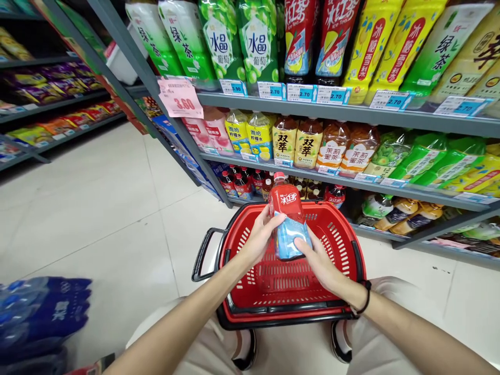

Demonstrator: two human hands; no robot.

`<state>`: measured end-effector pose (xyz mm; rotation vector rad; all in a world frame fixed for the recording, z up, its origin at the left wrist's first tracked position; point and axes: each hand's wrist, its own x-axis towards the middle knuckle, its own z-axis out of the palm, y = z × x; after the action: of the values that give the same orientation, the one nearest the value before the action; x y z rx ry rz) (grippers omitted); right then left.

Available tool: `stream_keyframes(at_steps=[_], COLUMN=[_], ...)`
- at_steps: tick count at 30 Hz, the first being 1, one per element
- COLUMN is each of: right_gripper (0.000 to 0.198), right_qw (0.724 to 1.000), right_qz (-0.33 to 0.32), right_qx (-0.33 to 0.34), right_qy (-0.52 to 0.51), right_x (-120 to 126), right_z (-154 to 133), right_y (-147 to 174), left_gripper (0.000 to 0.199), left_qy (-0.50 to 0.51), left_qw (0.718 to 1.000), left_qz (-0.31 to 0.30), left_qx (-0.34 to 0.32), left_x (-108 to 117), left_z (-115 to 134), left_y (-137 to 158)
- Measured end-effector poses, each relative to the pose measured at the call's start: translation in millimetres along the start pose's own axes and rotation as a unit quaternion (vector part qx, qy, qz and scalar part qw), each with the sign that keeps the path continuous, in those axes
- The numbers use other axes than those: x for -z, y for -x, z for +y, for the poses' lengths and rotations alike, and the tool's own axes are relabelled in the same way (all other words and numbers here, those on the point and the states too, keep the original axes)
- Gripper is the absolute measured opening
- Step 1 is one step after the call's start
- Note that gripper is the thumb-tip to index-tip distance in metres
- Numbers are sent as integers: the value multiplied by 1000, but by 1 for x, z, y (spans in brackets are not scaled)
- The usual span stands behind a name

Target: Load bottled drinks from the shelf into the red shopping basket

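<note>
Both of my hands hold one bottle of iced tea, with a red cap and a red and light-blue label. My left hand grips its left side, thumb across the front of the label. On the lower right side, my right hand closes round the bottle, its thumb pressed on the blue part. The fingers behind the bottle are hidden. The bottle is tilted over a red shopping basket with slotted walls and a black rim. A black band is on my right wrist.
Drink shelves stand just beyond the basket, with several rows of bottles and price tags. The basket's black handle sticks out left. Shrink-wrapped blue bottles lie on the floor at lower left. Snack shelves stand across the aisle.
</note>
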<state>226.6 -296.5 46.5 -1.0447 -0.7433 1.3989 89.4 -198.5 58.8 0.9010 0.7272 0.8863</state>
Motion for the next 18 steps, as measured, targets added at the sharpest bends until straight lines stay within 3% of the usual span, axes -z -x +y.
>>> stream_keyframes(at_steps=[9,18], right_gripper=[87,94], right_qw=[961,951], right_qz=[-33,-44], right_qx=[146,182], right_qy=[234,246], right_x=[19,15], right_z=[6,4], right_y=[6,6], left_gripper=[86,89], left_qy=[-47,-75], left_qw=[996,990], left_qz=[-65,-88], left_qx=[-44,-86], left_x=[19,24], left_z=[2,4], left_y=[0,6])
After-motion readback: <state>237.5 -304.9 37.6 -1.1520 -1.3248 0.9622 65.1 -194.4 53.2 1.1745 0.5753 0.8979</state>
